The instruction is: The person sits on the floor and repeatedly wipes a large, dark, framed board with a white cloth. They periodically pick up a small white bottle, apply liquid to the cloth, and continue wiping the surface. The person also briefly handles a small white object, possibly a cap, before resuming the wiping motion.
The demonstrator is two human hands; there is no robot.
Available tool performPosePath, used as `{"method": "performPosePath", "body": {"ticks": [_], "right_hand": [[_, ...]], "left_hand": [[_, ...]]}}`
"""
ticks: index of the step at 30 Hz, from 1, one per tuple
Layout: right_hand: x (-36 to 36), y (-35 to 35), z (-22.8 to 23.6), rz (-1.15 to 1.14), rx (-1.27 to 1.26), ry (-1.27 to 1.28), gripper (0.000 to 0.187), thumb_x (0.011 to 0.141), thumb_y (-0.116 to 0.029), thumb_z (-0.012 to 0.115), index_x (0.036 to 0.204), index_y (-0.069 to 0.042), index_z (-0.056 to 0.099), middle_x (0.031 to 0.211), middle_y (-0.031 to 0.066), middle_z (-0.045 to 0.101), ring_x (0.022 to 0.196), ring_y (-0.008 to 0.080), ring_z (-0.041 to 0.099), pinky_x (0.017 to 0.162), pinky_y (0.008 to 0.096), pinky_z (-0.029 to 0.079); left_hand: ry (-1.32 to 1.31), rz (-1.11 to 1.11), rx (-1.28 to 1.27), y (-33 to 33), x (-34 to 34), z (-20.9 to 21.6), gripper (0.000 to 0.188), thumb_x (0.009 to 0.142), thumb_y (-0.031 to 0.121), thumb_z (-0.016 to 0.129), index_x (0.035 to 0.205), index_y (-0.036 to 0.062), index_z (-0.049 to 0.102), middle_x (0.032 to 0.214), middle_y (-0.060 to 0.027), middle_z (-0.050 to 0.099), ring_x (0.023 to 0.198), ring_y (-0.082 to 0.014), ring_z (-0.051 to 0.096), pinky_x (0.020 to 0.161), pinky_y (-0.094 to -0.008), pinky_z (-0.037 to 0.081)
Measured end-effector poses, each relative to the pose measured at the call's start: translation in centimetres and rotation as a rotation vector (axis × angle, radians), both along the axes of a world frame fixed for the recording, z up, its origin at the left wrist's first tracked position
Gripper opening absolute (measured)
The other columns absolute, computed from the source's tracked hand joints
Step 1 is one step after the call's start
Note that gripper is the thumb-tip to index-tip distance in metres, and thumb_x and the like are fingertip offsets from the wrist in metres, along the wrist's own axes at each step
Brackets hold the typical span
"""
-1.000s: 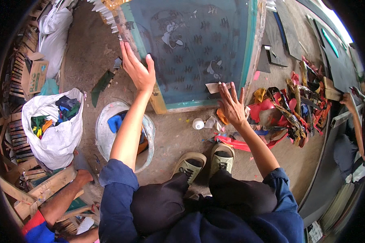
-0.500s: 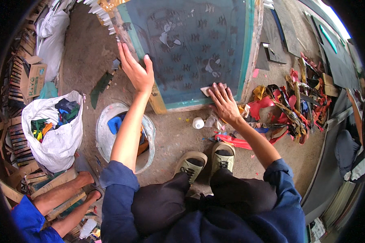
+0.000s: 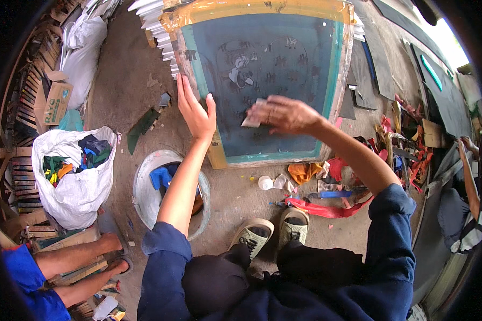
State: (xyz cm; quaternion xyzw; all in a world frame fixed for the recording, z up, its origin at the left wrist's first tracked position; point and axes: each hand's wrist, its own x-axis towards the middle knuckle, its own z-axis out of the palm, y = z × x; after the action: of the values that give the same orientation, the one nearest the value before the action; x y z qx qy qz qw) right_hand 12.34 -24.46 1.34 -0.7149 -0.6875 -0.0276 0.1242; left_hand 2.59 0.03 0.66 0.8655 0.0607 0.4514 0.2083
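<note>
A silk-screen frame (image 3: 218, 148) with a dark blue mesh, teal borders and brown tape on its edges stands tilted in front of me. My left hand (image 3: 198, 116) rests along its left side, fingers stretched and thumb apart. A small pale rag (image 3: 252, 119) lies beneath the fingers of my right hand (image 3: 284, 114), which presses it against the middle of the mesh and is blurred by motion. Pale printed figures (image 3: 240, 75) and small dark marks show on the mesh. White sheets (image 3: 156, 31) fan out behind the frame's left edge.
A bucket (image 3: 142, 184) with cloths stands beneath my left forearm. To its left is a white sack (image 3: 72, 200) of coloured cloth. A small white bottle (image 3: 265, 183) and red scraps (image 3: 332, 208) lie near my shoes. Other people's legs (image 3: 85, 257) and arms (image 3: 468, 179) show at both sides.
My right hand has slid the rag up and left, from the mesh's lower right toward its middle. The view has shifted, showing the frame's taped top edge. My left hand stays on the side.
</note>
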Motion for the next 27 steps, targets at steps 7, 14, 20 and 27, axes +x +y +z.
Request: {"method": "performPosePath", "body": {"ticks": [7,14,20,27], "right_hand": [[-0.3,1.1,0.7,-0.361,0.249,-0.076,0.068,0.084,-0.033,0.059,0.143,-0.014,0.031,0.147,0.0096,0.031,0.137,0.0239,0.027,0.115,0.0418,0.018],[4.7,2.9,4.6,-0.035,0.28,-0.274,0.054,0.082,-0.024,0.059,0.134,-0.017,0.045,0.14,0.0025,0.044,0.13,0.0196,0.039,0.11,0.0419,0.029],[1.5,9.0,4.9,-0.167,0.357,-0.121,0.067,0.078,-0.033,0.065,0.137,-0.013,0.039,0.146,0.0084,0.034,0.135,0.0226,0.031,0.113,0.0421,0.022],[5.8,7.1,8.1,-0.831,0.668,-0.267,0.05,0.087,-0.017,0.054,0.135,-0.007,0.043,0.14,0.0105,0.043,0.133,0.0289,0.035,0.112,0.0459,0.022]], "left_hand": [[0.014,0.02,-0.01,0.5,-0.7,0.3,0.063,0.089,0.025,0.051,0.141,-0.0018,0.028,0.145,-0.0221,0.028,0.13,-0.0387,0.033,0.105,-0.0454,0.028],[0.026,0.018,-0.048,0.5,-0.6,0.3,0.06,0.091,0.025,0.046,0.141,-0.0023,0.028,0.144,-0.023,0.03,0.13,-0.0386,0.033,0.106,-0.0452,0.028],[0.007,-0.039,-0.106,0.6,-0.8,0.4,0.06,0.091,0.026,0.045,0.14,-0.0034,0.028,0.144,-0.0236,0.028,0.131,-0.0395,0.031,0.107,-0.0456,0.026],[0.018,-0.089,-0.111,0.6,-0.7,0.7,0.059,0.095,0.029,0.04,0.141,-0.0041,0.025,0.146,-0.0232,0.026,0.135,-0.0382,0.026,0.11,-0.0449,0.021]]}}
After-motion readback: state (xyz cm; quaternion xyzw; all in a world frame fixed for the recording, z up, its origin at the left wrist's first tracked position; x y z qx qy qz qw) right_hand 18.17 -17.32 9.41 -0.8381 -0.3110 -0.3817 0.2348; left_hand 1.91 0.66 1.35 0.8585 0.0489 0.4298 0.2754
